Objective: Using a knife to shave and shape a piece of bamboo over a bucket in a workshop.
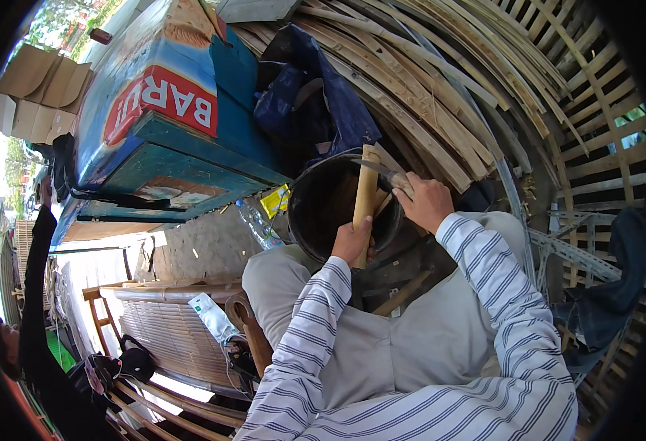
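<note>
My left hand is wrapped round the lower part of a short bamboo piece, which stands nearly upright over a black bucket. In my right hand is a knife, gripped by its handle. Its blade crosses the bamboo near the upper end and appears to touch it. The bucket sits in front of my knees, its inside dark and partly hidden by the bamboo and my hands.
Long bamboo strips are piled beyond the bucket, beside a blue tarp bag. A large blue box stands left, near a plastic bottle. A bamboo bench is at lower left, a person's dark sleeve at far left.
</note>
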Demonstrator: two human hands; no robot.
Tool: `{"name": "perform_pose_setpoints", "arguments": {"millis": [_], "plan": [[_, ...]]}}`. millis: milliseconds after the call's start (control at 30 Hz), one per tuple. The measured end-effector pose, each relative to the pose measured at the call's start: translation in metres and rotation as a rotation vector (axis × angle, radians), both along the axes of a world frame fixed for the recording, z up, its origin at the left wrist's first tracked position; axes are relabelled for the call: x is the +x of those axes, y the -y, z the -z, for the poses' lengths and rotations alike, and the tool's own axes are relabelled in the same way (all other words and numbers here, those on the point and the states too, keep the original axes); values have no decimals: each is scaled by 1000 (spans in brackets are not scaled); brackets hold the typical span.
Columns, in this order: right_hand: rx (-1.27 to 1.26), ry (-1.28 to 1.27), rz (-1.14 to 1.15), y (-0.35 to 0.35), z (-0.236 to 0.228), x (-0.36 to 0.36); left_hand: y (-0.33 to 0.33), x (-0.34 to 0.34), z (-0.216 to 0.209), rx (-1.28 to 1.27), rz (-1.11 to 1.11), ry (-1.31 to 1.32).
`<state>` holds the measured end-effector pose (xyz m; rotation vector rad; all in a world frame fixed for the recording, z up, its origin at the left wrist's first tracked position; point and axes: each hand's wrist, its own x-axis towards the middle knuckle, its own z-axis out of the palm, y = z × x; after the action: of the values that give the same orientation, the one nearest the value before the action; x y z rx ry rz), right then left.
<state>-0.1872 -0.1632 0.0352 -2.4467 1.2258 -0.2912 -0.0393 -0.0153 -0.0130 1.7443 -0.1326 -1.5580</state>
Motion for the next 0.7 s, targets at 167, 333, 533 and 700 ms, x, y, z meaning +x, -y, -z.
{"name": "perform_pose_setpoints", "arguments": {"millis": [167, 333, 533, 700], "plan": [[44, 13, -324, -9, 14, 8, -3, 3, 1, -13, 7, 16], [-28, -5, -517, -7, 12, -1, 1, 1, 4, -23, 12, 8], [23, -103, -82, 27, 30, 5, -2, 4, 4, -42, -7, 8], [-73, 57, -422, 0, 23, 2, -4, 2, 9, -9, 40, 81]]}}
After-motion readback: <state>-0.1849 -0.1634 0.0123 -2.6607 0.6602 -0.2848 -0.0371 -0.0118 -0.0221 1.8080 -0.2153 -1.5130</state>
